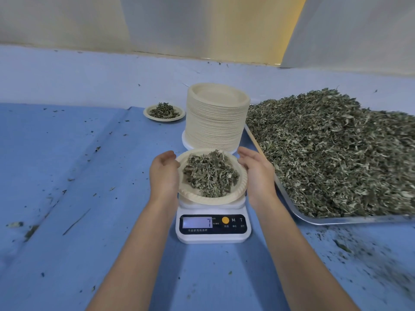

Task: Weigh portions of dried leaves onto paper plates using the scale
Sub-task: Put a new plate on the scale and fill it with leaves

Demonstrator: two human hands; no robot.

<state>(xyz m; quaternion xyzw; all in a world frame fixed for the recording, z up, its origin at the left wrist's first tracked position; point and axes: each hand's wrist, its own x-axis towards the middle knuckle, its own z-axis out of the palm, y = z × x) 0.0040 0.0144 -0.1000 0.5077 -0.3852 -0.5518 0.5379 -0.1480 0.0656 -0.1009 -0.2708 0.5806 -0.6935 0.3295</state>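
Head view. Paper plate (203, 197) with a portion of dried leaves (211, 176) sits over the scale (213, 234) platform, tilted a bit. Cannot tell if it rests on the platform or is just off it. Left hand (165, 173) grips the plate's left rim, fingers curled. Right hand (256, 173) is on the right rim, fingers nearly straight and pressed along the edge.

Edges and room: the plate stack (215, 117) stands just behind the held plate, close to its far rim. The metal tray (336, 221) lies just right of the right hand, with its rim running diagonally beside that wrist and its leaf pile (336, 149) heaped high. A filled plate (164, 112) sits left of the stack, apart from it. Left of the scale, the blue table cover (89, 176) is wide open, with only creases and scattered crumbs. More crumbs lie at the near right, below the tray.

Writing: the scale display shows "7", blurred. Beside it are a yellow button, then "M" and "T". The small print under the buttons and display is too small to read.
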